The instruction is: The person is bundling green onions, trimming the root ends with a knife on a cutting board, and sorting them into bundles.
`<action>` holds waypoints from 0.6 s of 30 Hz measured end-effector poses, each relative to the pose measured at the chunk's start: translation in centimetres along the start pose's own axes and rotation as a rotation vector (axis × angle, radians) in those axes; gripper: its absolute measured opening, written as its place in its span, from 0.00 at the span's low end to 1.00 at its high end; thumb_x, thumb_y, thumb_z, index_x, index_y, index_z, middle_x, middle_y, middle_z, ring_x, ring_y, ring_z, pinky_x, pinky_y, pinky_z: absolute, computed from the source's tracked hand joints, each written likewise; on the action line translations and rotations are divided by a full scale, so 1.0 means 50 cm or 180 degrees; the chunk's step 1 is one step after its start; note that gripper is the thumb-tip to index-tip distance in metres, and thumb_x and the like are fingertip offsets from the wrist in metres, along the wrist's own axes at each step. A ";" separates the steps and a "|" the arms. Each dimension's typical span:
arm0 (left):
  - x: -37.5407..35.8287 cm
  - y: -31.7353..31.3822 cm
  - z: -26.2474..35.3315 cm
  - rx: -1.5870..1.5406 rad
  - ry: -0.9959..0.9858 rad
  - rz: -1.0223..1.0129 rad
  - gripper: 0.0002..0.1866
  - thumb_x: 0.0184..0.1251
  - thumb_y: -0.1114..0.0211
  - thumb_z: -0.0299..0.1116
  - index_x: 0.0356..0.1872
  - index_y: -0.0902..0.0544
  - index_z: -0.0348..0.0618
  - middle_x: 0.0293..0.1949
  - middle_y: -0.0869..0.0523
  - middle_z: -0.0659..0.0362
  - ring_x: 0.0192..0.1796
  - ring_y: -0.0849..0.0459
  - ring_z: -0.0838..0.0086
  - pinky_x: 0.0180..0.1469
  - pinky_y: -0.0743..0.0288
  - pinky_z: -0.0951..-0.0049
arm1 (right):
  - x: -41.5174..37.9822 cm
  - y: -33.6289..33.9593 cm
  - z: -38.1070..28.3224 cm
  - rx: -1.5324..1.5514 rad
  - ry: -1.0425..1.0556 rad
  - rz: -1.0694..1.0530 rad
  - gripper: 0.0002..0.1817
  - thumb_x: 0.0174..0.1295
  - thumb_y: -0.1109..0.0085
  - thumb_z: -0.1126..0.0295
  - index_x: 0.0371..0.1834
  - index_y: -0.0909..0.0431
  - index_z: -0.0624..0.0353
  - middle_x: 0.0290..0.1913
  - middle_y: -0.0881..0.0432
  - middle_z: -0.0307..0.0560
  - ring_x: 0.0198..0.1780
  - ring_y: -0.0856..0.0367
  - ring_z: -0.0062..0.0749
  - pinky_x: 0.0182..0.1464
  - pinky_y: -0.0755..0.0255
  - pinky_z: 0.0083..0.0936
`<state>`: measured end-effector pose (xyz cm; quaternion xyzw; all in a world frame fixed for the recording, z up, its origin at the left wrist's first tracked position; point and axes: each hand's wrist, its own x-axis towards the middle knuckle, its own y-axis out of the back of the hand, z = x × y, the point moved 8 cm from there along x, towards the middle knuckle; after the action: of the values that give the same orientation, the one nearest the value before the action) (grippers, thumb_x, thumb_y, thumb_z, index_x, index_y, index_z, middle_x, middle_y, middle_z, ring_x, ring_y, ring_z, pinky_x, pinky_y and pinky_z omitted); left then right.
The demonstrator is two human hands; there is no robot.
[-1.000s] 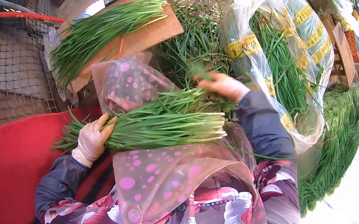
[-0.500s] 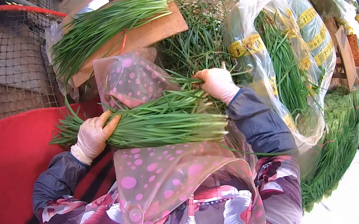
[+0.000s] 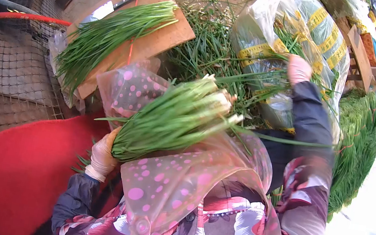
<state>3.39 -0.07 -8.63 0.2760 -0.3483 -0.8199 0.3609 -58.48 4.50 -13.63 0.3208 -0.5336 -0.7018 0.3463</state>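
A thick bunch of garlic chives [image 3: 173,115] slants over my lap, pale stem ends up and to the right. My left hand [image 3: 103,156], in a thin pale glove, is closed around its leafy lower end. Out to the right, my gloved right hand [image 3: 298,70] grips a few loose chive strands [image 3: 272,89] in front of the clear plastic bag [image 3: 255,25] with yellow printed bands. Its fingers are partly hidden and slightly blurred. Beneath the bunch is a see-through apron [image 3: 190,166] with pink dots.
On a wooden board [image 3: 160,40] lie another chive bunch [image 3: 107,37] and a knife [image 3: 112,6]. Loose chive scraps [image 3: 204,42] cover the ground ahead. Stacked chives [image 3: 352,156] stand at the right; red cloth [image 3: 16,160] and wire netting [image 3: 5,71] are at the left.
My right hand has moved up and right from the bunch to the bag, drawing strands along. The bunch has tilted, its stem ends now higher. My left hand has shifted slightly right and down.
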 end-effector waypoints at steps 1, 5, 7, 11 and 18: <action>-0.005 -0.004 -0.009 0.0030 -0.0011 0.0027 0.31 0.51 0.26 0.28 0.59 0.26 0.39 0.46 0.15 0.51 0.47 0.15 0.68 0.51 0.23 0.72 | -0.010 0.053 0.005 -0.0011 0.0112 -0.0005 0.11 0.62 0.52 0.68 0.36 0.18 0.56 0.34 0.16 0.55 0.40 0.15 0.49 0.41 0.23 0.42; -0.006 -0.030 -0.039 -0.1793 0.0804 -0.0365 0.32 0.52 0.32 0.19 0.62 0.30 0.40 0.48 0.15 0.59 0.49 0.19 0.78 0.52 0.25 0.75 | -0.119 0.138 -0.250 0.1141 0.1522 -0.0779 0.28 0.54 0.36 0.62 0.61 0.25 0.50 0.44 0.16 0.55 0.44 0.16 0.43 0.47 0.23 0.37; 0.006 -0.036 -0.005 -0.2897 0.1084 -0.0785 0.34 0.50 0.32 0.16 0.62 0.30 0.40 0.52 0.18 0.61 0.52 0.21 0.77 0.56 0.27 0.74 | -0.191 0.161 -0.387 0.2990 0.2269 -0.0424 0.40 0.46 0.29 0.56 0.67 0.31 0.45 0.53 0.19 0.54 0.49 0.18 0.48 0.51 0.25 0.34; 0.003 -0.012 0.038 -0.3020 0.1253 -0.1030 0.36 0.47 0.30 0.16 0.63 0.30 0.40 0.54 0.19 0.61 0.54 0.22 0.76 0.58 0.28 0.72 | -0.200 0.089 -0.460 0.2759 0.1453 -0.1258 0.28 0.47 0.30 0.54 0.54 0.20 0.45 0.43 0.15 0.52 0.44 0.16 0.45 0.48 0.24 0.34; 0.007 -0.007 0.059 -0.2931 0.1361 -0.1304 0.36 0.47 0.31 0.13 0.62 0.28 0.41 0.51 0.18 0.60 0.50 0.19 0.75 0.53 0.25 0.72 | -0.123 -0.016 -0.229 0.2594 0.0391 -0.0353 0.12 0.62 0.43 0.65 0.46 0.17 0.56 0.32 0.15 0.46 0.33 0.18 0.33 0.37 0.25 0.29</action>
<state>0.97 0.92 -7.17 0.3123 0.1886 -0.8667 0.3401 -45.78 3.72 -16.48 0.5010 -0.7280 -0.4303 0.1839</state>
